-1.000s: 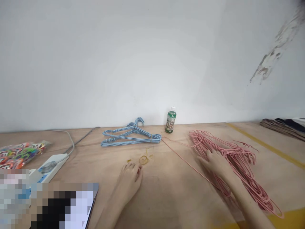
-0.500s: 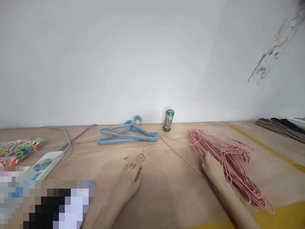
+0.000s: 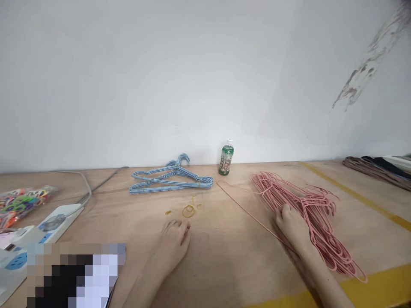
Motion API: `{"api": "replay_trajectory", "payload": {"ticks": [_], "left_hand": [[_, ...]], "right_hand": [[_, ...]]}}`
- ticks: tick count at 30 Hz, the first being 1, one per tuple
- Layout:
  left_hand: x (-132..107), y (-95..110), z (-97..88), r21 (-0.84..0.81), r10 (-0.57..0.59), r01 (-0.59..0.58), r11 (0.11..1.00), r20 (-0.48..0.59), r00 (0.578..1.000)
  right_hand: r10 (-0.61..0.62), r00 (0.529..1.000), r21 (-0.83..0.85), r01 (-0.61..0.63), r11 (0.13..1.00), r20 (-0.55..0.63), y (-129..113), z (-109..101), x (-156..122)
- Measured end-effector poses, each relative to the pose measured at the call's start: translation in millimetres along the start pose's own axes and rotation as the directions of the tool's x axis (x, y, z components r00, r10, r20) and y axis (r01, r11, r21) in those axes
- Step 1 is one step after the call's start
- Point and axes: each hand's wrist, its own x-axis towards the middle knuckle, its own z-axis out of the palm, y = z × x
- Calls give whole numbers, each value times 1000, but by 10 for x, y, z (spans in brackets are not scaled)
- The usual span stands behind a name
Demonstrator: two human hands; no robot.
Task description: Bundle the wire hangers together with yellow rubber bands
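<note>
Pink hangers (image 3: 313,216): slender, overlapping, heaped on the worktop (image 3: 221,244) at right, hooks turned right.
Right hand (image 3: 293,226): curled against them; grip cannot be told.
Left hand (image 3: 175,237): loosely curled; contents hidden.

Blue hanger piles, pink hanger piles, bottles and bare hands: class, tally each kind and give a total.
Blue hanger pile: 1
Pink hanger pile: 1
Bottle: 1
Bare left hand and right hand: 2
Total: 5
</note>
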Motion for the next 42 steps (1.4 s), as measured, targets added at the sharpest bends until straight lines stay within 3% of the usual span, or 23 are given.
{"api": "replay_trajectory", "payload": {"ticks": [6,16,21,28,35,39,42], "left_hand": [[-9,-1,14,31,20,-20,999,-6,1000],[-5,-8,23,21,27,-28,999,28,999],[-7,-21,29,5,30,-30,1000,45,999],[-5,17,-13,20,18,-19,1000,62,998],[-9,8,-3,25,25,-25,999,25,999],[-10,42,-33,-113,-52,50,992,-10,999],[17,95,-24,-495,-182,153,856,-11,983]], "right_hand": [[-95,995,-5,95,995,0,-62,38,11],[-142,990,48,142,989,-2,-125,150,71],[-226,973,180,215,960,42,-73,76,76],[-378,925,237,362,901,25,-55,-108,-29],[-321,944,239,329,914,-74,-68,-114,-179],[-328,936,225,348,910,-125,-78,-155,-234],[-349,917,279,393,876,-193,-105,-210,-239]]}}
